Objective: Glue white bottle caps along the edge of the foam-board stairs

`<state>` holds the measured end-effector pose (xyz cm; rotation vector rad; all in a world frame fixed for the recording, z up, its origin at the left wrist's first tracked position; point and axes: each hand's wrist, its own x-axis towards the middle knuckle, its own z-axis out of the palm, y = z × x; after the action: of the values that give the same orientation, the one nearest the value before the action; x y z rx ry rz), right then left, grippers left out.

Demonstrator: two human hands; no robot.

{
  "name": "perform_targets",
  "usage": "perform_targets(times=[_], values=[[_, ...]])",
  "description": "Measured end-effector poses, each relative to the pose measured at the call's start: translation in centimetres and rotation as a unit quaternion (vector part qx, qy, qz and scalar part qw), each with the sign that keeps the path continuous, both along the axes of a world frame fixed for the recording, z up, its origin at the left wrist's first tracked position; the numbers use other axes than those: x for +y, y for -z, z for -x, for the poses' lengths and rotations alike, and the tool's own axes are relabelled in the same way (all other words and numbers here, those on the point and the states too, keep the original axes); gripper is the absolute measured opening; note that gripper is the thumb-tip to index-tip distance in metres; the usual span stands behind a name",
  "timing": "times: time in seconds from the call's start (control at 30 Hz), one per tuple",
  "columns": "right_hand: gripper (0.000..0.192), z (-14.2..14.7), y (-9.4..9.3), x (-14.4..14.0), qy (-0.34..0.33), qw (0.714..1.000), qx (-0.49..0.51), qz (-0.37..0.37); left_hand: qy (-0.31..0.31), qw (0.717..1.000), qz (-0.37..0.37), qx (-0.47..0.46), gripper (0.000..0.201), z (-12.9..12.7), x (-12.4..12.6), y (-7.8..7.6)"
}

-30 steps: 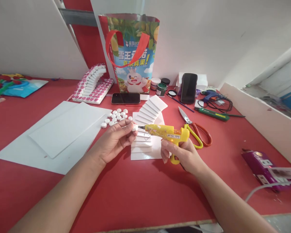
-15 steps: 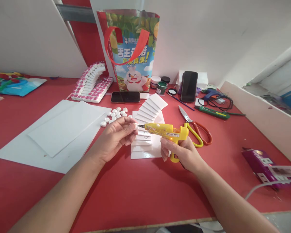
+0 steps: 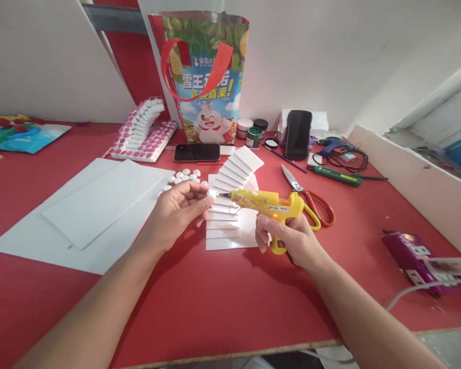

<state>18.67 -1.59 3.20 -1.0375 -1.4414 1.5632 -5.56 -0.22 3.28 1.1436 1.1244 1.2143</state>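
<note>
My left hand (image 3: 180,210) pinches a small white round piece (image 3: 211,193) between its fingertips above the red table (image 3: 215,297). My right hand (image 3: 288,241) grips a yellow glue gun (image 3: 269,202) by its handle, the nozzle pointing left and almost touching the white piece. Beneath both lies a white foam staircase (image 3: 234,189) of stepped strips on a white base. A cluster of several more small white round pieces (image 3: 184,177) lies just beyond my left hand.
White foam sheets (image 3: 88,205) lie at the left. Scissors with orange handles (image 3: 311,200) rest right of the gun. At the back stand a printed bag (image 3: 207,82), a finished pink-dotted staircase (image 3: 142,133), two phones (image 3: 197,152), paint pots (image 3: 253,136). A purple box (image 3: 415,256) is at right.
The white piece and the gun's nozzle have come closer together and risen slightly. My left fingers have turned the piece toward the nozzle.
</note>
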Motion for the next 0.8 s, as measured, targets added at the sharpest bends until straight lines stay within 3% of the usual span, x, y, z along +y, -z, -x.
perform_targets(times=[0.23,0.4,0.6,0.8], values=[[0.044,0.0,0.1,0.2,0.025,0.999,0.038,0.007,-0.013,0.984,-0.081,0.156,0.016,-0.1,-0.9,-0.6],[0.042,0.1,0.2,0.4,0.046,0.996,0.077,0.03,-0.005,0.91,-0.172,0.377,0.02,0.4,-2.9,-1.3],[0.043,0.1,0.1,0.4,0.035,0.99,0.122,0.067,-0.003,0.86,-0.167,0.481,0.017,0.0,-6.4,0.5],[0.041,0.0,0.0,0.6,0.059,0.988,0.128,0.069,-0.037,0.811,-0.191,0.552,0.019,-1.5,-7.0,2.1]])
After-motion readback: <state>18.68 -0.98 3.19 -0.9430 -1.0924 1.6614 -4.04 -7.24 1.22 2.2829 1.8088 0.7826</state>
